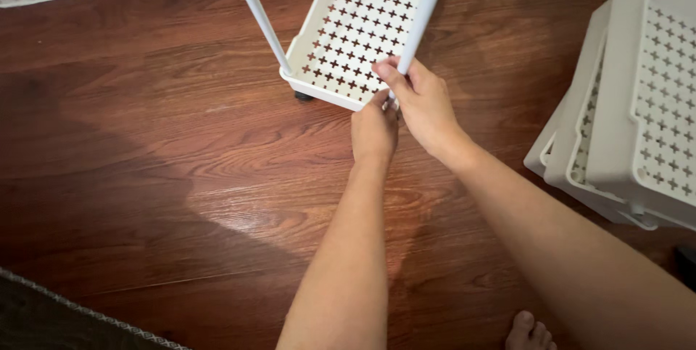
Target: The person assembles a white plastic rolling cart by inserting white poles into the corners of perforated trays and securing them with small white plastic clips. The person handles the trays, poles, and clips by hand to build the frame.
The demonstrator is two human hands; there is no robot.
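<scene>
Head view: white perforated tray (362,16) with cross-shaped holes sits on the dark wood floor (145,147), far centre, a small black caster (303,95) under its near-left corner. Right hand (424,107) is wrapped around the lower part of a white hollow tube (419,23) standing at the tray's near-right corner, tilted slightly. Left hand (375,129) is at the tray's near edge by the tube's base; fingers hidden, cannot tell if it is gripping. Second pole (257,9) stands at the near-left corner. Stack of similar trays (638,103) lies right. Rug edge (43,314) near left, bare toes (529,332) near right. Tube looks light, stiff, smooth, probably slippery; hold low near the socket.
</scene>
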